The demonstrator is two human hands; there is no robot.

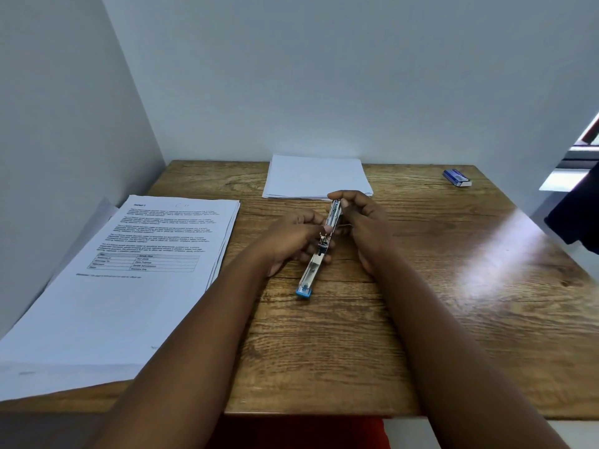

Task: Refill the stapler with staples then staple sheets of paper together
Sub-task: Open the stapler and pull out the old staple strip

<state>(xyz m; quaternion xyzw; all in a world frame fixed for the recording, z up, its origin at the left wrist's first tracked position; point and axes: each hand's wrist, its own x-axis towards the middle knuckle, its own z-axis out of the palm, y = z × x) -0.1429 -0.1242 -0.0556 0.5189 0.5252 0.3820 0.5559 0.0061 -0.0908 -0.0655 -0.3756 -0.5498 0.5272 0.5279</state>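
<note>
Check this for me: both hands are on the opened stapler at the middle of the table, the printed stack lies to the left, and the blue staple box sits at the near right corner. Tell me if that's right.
One detail is wrong. The head view shows the blue staple box at the far right corner of the table, not the near one. The rest holds: left hand and right hand hold the opened stapler, and the printed stack lies to the left.

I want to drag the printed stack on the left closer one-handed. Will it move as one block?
Probably not. The printed stack is loose sheets, its right edges already fanned, so a push would likely shear the top pages. Its near left corner seems to overhang the table, so it may droop there.
</note>
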